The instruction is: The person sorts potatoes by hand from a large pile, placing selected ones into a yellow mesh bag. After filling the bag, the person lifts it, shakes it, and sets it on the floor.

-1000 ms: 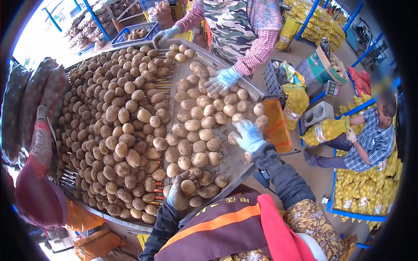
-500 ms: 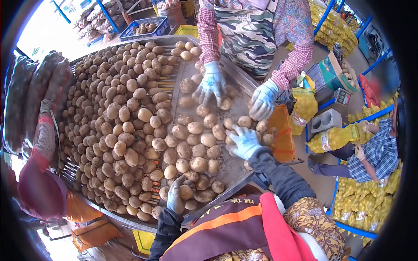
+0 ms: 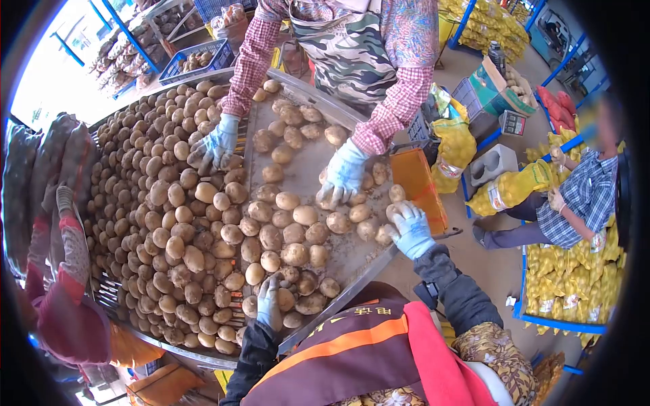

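Many potatoes point(image 3: 193, 258) cover a metal sorting table point(image 3: 365, 260). My left hand point(image 3: 269, 308), in a pale blue glove, is at the table's near edge with its fingers stretched beside a few potatoes. My right hand point(image 3: 411, 231), gloved alike, is at the right end of the table, fingers apart and touching potatoes point(image 3: 384, 235) near the outlet. Neither of my hands is closed round a potato. A co-worker across the table has one gloved hand point(image 3: 218, 143) over the potato heap and the other point(image 3: 344, 172) on potatoes in the middle.
An orange chute point(image 3: 418, 186) hangs at the table's right end. Another person at the left stands by dark sacks point(image 3: 64, 155). At the right a person in a checked shirt point(image 3: 590, 196) holds a yellow net bag point(image 3: 511, 193). Yellow bags point(image 3: 565, 281) are stacked behind a blue rail.
My right hand has moved right to the table's end. The co-worker's hands have shifted left, one onto the heap. The view has shifted somewhat; my left hand stays by the near edge.
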A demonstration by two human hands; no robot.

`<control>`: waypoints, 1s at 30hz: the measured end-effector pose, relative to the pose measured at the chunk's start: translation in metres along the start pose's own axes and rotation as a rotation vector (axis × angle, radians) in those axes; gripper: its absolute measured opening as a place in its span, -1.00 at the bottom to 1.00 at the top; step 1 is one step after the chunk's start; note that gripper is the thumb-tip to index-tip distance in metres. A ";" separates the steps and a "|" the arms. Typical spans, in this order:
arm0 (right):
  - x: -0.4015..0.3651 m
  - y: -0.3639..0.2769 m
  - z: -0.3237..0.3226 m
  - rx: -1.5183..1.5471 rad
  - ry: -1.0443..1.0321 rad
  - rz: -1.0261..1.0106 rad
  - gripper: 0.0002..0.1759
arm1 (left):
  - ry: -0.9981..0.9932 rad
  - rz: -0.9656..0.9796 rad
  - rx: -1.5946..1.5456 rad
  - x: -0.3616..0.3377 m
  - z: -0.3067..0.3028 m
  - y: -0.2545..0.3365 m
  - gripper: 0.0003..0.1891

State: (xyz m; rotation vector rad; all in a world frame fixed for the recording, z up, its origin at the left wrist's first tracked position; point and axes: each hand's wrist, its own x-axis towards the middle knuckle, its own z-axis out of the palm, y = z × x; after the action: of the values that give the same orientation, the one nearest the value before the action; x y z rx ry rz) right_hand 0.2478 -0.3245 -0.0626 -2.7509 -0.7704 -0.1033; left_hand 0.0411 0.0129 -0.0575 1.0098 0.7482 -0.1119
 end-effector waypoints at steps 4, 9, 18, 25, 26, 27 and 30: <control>0.003 -0.078 0.011 0.098 -0.090 -0.285 -0.40 | 0.054 0.085 0.197 0.003 0.008 -0.006 -0.53; 0.008 -0.183 0.029 0.231 -0.297 -0.592 -0.31 | -0.017 0.146 0.408 -0.011 0.024 0.004 -0.49; 0.007 -0.109 0.042 -0.022 -0.129 -0.464 -0.75 | 0.204 0.732 0.883 -0.065 -0.039 0.018 -0.53; 0.059 -0.002 0.043 0.098 0.475 0.264 -0.48 | 0.152 0.821 1.514 -0.079 -0.072 -0.010 -0.29; 0.072 0.006 0.045 0.023 0.486 0.284 -0.46 | 0.161 0.818 1.515 -0.080 -0.066 -0.008 -0.29; 0.085 -0.001 0.041 0.029 0.466 0.192 -0.48 | 0.144 0.710 1.654 -0.082 -0.056 -0.003 -0.21; 0.089 -0.101 0.015 0.210 0.380 -0.138 -0.53 | 0.092 0.547 1.807 -0.069 -0.063 -0.023 -0.01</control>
State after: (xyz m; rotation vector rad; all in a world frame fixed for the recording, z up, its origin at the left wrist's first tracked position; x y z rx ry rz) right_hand 0.2711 -0.1930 -0.0394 -2.3772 -0.8081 -0.5253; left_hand -0.0527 0.0341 -0.0510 2.9057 0.2513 -0.2755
